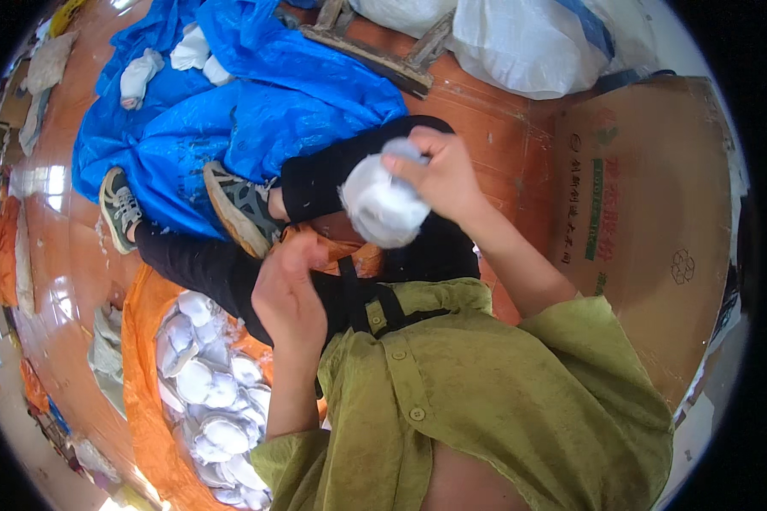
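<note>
In front of my lap, my right hand [439,175] is closed on a small bundle of white cup-shaped pads [383,200], thumb and fingers pinching its upper edge. The bundle is slightly blurred. My left hand [288,294] is raised over my thigh, apart from the bundle. Its fingers are smeared and partly turned away, so I cannot make out whether they are curled or stretched. Below it on the left, an orange sack [149,375] lies spread beside my leg, holding many loose white pads [217,383].
A blue plastic sheet [256,111] lies beyond my legs, with several white bundles [141,77] on it. A wooden stool [375,60] and stuffed white sacks [520,51] are at the back. At right stands a large cardboard box [648,221]. More sacks lie along the left floor.
</note>
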Motion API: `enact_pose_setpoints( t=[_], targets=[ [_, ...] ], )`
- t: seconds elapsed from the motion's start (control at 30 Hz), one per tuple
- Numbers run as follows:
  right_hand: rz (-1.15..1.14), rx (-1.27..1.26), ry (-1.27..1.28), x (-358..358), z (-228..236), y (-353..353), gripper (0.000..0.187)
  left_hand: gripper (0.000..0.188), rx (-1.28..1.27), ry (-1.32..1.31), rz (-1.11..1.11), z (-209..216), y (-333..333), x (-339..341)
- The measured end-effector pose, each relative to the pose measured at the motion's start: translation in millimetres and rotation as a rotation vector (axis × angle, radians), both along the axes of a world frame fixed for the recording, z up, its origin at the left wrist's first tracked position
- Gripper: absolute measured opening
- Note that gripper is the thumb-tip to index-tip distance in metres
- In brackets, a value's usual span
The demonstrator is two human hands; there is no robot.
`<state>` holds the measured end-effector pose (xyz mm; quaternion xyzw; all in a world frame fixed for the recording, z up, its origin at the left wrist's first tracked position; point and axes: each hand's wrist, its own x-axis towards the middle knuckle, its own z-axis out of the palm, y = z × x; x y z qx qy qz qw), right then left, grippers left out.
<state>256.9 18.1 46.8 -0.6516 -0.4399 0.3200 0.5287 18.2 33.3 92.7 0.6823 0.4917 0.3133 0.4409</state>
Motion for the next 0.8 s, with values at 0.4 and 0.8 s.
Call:
enact_pose_setpoints(
  t=[0.4,0.8],
  targets=[
    [0.370,0.059,0.340,-31,40,-20,0.020,0.063,-0.974,-0.390,-0.552,-16,-9,44],
    [0.018,-0.421,0.966,-35,2,-12,0.017,0.049,-0.524,-0.231,-0.288,-42,-19,39]
  ],
)
